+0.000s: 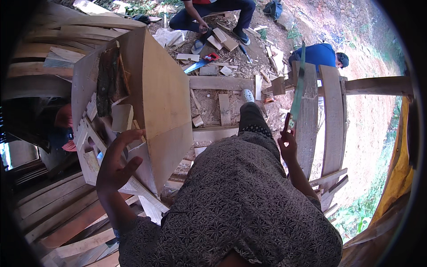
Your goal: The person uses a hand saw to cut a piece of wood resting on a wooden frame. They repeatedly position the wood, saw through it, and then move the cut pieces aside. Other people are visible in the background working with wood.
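Note:
My right hand (288, 145) is closed round the dark handle of a handsaw (297, 98). Its long pale-green blade points up and away, beside some upright planks. On the left, my left hand (119, 168) reaches over the edge of a large plywood box (167, 84). Its thumb and fingers are spread, and the fingertips lie by a pale wood offcut (122, 117); whether they touch it I cannot tell. A rough bark-covered slab (106, 82) and several wood scraps lie in the box.
Ahead, a seated person (209, 18) has wood blocks and a blue-bladed saw (195, 66) near their feet. Someone in blue (318, 55) bends behind the planks (331, 120). Stacked boards (58, 204) fill the left side, where a person in red (66, 127) partly shows. Offcuts litter the ground.

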`<state>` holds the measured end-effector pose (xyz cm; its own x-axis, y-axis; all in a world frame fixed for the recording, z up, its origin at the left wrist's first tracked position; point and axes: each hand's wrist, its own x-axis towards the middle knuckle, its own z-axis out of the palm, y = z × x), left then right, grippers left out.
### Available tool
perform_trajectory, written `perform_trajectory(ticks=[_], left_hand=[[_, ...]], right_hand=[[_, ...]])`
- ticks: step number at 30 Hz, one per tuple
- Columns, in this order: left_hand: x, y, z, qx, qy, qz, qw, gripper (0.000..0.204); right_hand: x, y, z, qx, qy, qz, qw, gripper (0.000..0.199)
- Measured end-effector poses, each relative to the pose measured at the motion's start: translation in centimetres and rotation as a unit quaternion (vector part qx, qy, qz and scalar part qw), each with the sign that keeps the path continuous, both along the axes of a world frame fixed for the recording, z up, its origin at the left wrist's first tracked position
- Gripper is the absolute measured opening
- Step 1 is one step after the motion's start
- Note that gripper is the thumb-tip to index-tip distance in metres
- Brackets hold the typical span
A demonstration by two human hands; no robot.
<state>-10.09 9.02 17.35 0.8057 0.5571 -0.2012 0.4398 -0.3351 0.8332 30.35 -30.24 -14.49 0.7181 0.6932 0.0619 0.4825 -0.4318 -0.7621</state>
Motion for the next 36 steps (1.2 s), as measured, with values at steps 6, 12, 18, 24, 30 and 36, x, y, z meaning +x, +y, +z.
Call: perform_trajectory(ticks=[6,12,18,24,30,36], left_hand=[[10.5,1.5,-0.8,-0.045,0.053,0.013,0.997,0.056],[24.4,4.6,-2.4,0.001,0.175,0.069,0.982,0.047],[29.9,5.5,-5.0,-0.022,0.25,0.108,0.962,0.047],[31.3,3.6,-6.4,-0.104,0.279,0.16,0.941,0.046],[31.0,3.2,-6.2,-0.11,0.259,0.196,0.939,0.045],[30.0,7.0,-3.7,0.014,0.2,0.272,0.941,0.038]], right_hand=[[13.1,14.7,1.2,-0.032,0.318,0.143,0.937,0.034],[26.3,22.1,-0.1,-0.175,0.479,0.171,0.843,0.039],[33.2,23.6,-2.3,-0.186,0.53,0.151,0.813,0.037],[35.7,27.1,-2.7,-0.214,0.577,0.129,0.778,0.034],[36.3,30.1,-2.8,-0.268,0.589,0.147,0.748,0.032],[36.8,34.3,-2.8,-0.33,0.588,0.173,0.718,0.034]])
